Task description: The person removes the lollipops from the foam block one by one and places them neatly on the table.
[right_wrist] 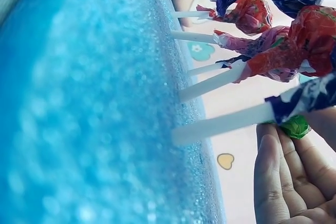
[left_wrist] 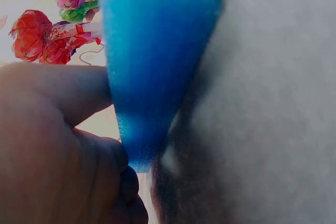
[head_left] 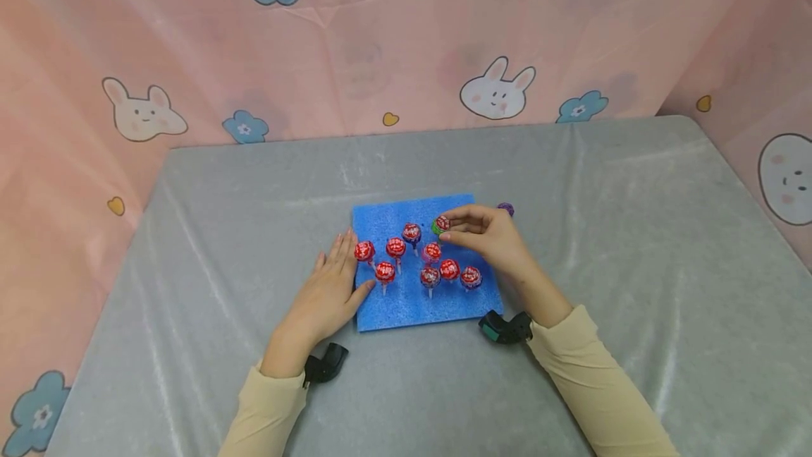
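Green lollipop (head_left: 436, 227), with red also on its wrapper, is between the thumb and fingers of my right hand (head_left: 491, 235). With this hand I make a narrow pinch, and the ball is held near the fingertips, above the far right part of the blue foam board (head_left: 406, 312). Whether its stick enters the foam, I cannot tell. My left hand (head_left: 325, 295) holds nothing in a pinch; its fingers lie rather straight along the left edge of the board, and its thumb rests upon the top surface.

Eight other lollipops stand on the board by white sticks. Nearest to my left hand are two red lollipops (head_left: 364, 251), and the pink lollipop (head_left: 432, 252) is just in front of the green one. One purple lollipop (head_left: 505, 209) shows partly behind my right hand; I cannot say on what it rests.

The board lies on a grey table cover (head_left: 634, 231). Behind it hangs a pink curtain (head_left: 393, 41) with rabbits and blue flowers. On each wrist I wear a black camera (head_left: 326, 363), beside a beige sleeve (head_left: 269, 404).
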The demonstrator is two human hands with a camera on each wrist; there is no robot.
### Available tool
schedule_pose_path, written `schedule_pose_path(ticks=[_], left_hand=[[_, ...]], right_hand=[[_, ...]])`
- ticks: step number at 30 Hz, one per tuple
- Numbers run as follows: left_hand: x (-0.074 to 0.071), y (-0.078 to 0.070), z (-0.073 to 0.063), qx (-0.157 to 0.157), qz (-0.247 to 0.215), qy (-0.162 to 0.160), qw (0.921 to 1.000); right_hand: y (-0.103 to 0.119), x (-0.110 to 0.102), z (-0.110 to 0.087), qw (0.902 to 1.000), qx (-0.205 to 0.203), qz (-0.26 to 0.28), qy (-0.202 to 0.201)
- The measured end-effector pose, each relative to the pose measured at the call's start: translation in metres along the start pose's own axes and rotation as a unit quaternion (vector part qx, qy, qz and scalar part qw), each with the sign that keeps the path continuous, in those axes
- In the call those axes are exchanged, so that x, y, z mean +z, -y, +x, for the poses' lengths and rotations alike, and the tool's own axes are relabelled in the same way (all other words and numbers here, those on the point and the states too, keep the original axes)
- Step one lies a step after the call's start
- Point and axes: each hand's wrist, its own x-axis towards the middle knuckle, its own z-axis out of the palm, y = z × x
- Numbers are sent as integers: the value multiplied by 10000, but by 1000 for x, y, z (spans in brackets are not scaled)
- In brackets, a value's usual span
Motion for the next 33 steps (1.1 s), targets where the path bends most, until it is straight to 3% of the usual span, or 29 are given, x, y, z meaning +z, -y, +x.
schedule_pose_path(ticks=[16, 28, 33], left_hand=[[1, -3, -1, 2, -18, 80, 10000], [3, -1, 0, -26, -37, -3, 10000], [1, 0, 0, -15, -19, -26, 10000]], right_hand=[[3, -8, -5, 9978, 180, 489, -413], [6, -20, -4, 9960, -81, 591, -669], [7, -25, -3, 9927, -289, 937, -708]])
